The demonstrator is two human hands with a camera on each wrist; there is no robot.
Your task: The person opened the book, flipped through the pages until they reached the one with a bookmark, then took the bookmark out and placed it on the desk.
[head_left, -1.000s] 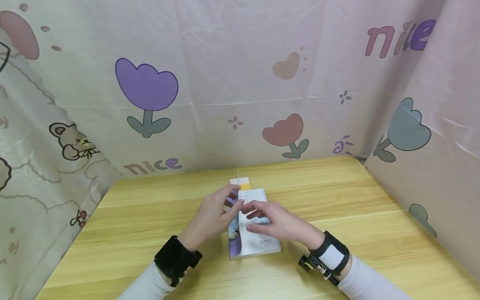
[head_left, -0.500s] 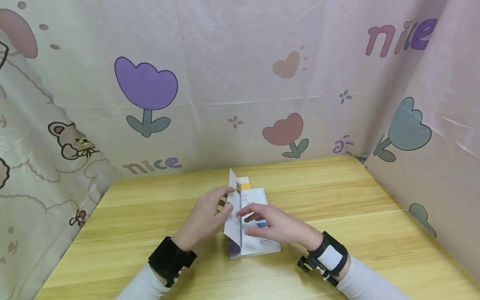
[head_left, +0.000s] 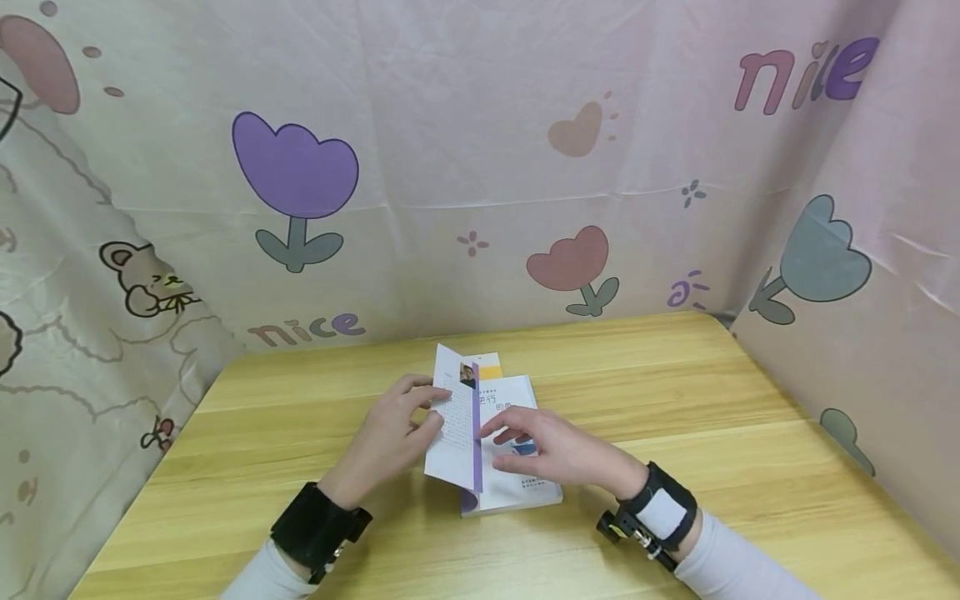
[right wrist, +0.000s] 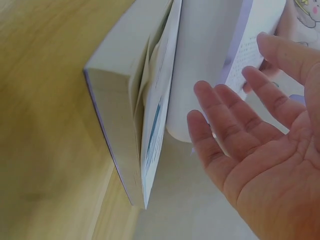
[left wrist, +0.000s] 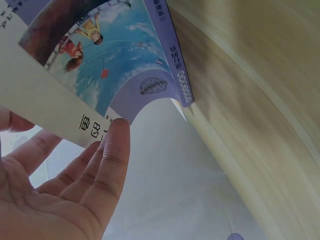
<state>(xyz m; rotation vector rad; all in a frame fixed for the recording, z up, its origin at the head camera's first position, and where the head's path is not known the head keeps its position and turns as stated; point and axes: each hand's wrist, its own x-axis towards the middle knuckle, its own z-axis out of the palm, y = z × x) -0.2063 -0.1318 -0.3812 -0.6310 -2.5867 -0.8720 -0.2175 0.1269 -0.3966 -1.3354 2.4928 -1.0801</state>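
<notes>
A paperback book (head_left: pixel 536 492) lies on the wooden table with its front cover (head_left: pixel 450 454) lifted open to the left. The cover's inner side shows a flap with small print and a portrait photo. In the left wrist view the cover's outer picture (left wrist: pixel 135 45) has blue sky and small figures, with purple along the spine. My left hand (head_left: pixel 386 437) holds the cover at its outer edge, fingers on both sides of it. Over the white title page my right hand (head_left: pixel 551 450) is spread loosely, its index tip right by the flap's purple strip. Nothing is in that palm (right wrist: pixel 280 175).
A white and yellow piece (head_left: pixel 490 367) sticks out past the book's far edge. The wooden table (head_left: pixel 675 400) extends around the book. A printed cloth curtain (head_left: pixel 442 142) hangs behind the table and on both sides. Black camera straps (head_left: pixel 663 508) circle the wrists.
My left hand has moved left with the cover, swinging it from upright to leaning left and baring its inner flap. The right hand stays almost where it was.
</notes>
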